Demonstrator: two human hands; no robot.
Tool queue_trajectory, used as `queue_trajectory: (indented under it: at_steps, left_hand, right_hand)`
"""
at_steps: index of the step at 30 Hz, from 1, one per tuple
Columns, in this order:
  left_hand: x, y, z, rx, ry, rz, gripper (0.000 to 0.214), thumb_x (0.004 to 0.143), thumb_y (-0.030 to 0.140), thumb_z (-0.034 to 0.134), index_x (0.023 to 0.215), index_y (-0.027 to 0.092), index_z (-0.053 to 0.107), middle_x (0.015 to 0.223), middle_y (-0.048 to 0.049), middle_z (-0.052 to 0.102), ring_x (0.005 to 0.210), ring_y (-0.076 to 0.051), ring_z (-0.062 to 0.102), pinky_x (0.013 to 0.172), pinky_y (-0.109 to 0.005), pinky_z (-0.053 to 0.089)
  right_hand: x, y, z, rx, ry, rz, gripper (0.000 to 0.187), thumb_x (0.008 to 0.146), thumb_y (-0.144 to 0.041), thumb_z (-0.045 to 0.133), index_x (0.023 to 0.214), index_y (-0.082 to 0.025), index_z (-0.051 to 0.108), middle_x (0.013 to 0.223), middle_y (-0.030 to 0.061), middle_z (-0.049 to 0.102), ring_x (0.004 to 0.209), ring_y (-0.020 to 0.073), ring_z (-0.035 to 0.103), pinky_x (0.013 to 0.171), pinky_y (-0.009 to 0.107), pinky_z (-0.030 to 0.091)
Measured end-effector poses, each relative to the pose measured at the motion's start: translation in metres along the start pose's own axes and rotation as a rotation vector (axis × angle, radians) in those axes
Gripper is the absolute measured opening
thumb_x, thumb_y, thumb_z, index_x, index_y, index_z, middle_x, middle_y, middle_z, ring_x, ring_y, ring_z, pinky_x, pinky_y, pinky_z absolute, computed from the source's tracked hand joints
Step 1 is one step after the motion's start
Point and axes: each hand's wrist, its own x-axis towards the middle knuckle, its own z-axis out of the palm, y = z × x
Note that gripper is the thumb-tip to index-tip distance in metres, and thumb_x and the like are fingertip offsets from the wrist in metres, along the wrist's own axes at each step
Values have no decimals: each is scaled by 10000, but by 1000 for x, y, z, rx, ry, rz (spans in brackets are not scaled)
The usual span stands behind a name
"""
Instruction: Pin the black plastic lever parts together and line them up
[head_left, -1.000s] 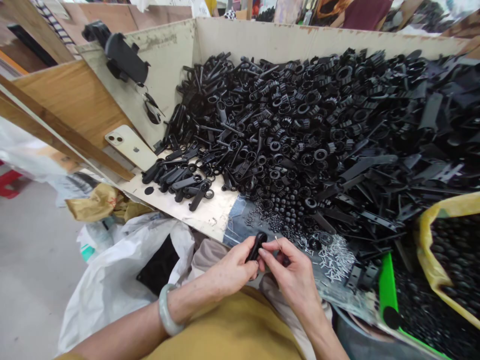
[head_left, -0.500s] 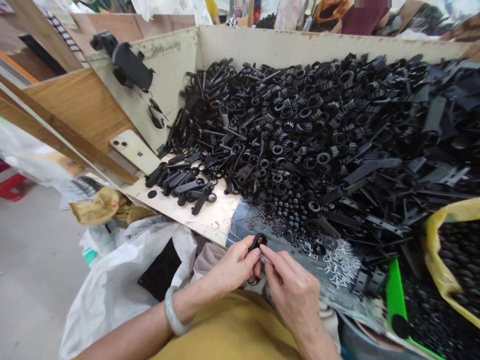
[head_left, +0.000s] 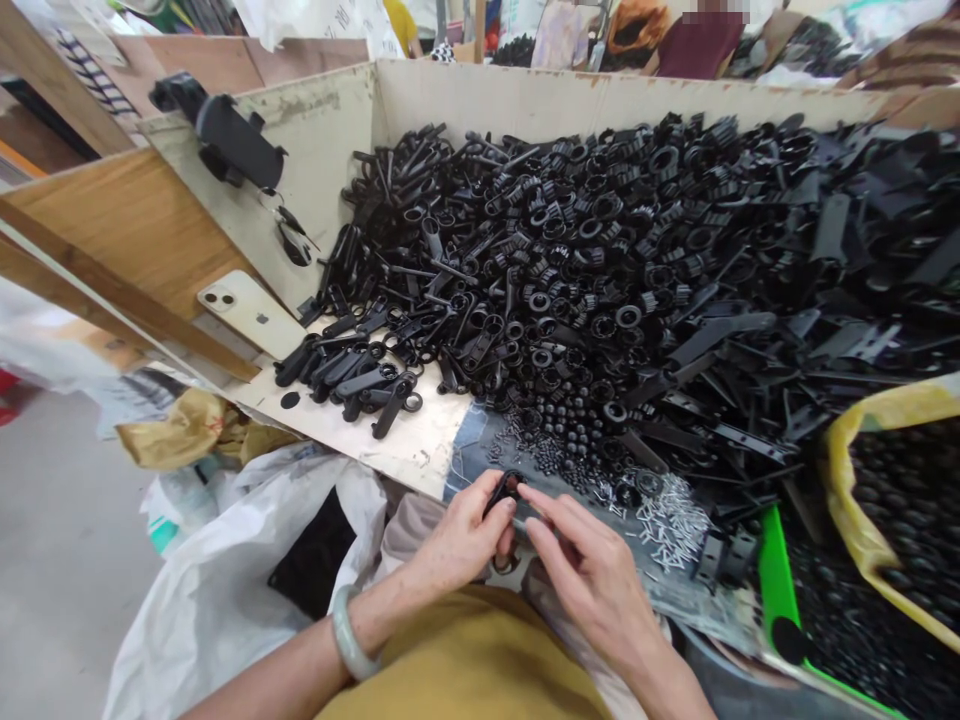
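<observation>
- Bench [head_left: 427, 440], heaped with black plastic parts [head_left: 570, 270].
- Right hand [head_left: 596, 565]: forefinger and thumb spread apart.
- Left hand [head_left: 466, 525]: fingers pinched together, holding.
- Black ring-ended part [head_left: 501, 486]: in that grip, just left of the right forefinger's tip; long axis mostly hidden.

Left hand [head_left: 466, 528] covers the lower bit of the black part [head_left: 501, 488] it's pinching, and I honestly can't tell if the right hand [head_left: 592, 560] has anything tucked in its palm. Those silver pins [head_left: 673, 525] are too tiny to make out, the yellow-edged sack [head_left: 862, 490] runs off the right side, person in maroon [head_left: 697, 45] gets chopped up top
</observation>
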Motion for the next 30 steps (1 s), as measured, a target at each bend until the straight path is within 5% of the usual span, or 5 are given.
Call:
queue_trajectory:
  at_steps: [3, 11, 30]
  left_hand:
    - [1, -1, -1, -44, -27, -30, 269, 1009, 442, 493, 1129, 206, 538, 578, 82, 517, 508, -109, 466, 524, -225, 360]
    - [0, -3, -2, -113, 16, -46, 319, 949, 467, 579, 1125, 201, 578, 567, 79, 511, 521, -117, 464, 541, -243, 380]
    - [-1, -9, 0, -176, 62, -45, 329, 941, 522, 604, 1029, 206, 571, 605, 67, 517, 513, -90, 416, 507, -209, 320]
  right_hand:
    - [-6, 7, -6, 37, 24, 26, 374, 1066, -239, 436, 1386, -255, 630, 1213, 73, 735, 1038, 190, 734, 850, 264, 580]
    - [-16, 11, 11, -63, -37, -27, 407, 1051, -134, 386, 1360, -204, 641, 970, 73, 743, 790, 183, 745, 685, 267, 581]
    - [6, 6, 10, 162, -170, 103, 409, 1026, -198, 408, 1256, -236, 744, 1163, 77, 800, 1027, 230, 780, 887, 331, 612]
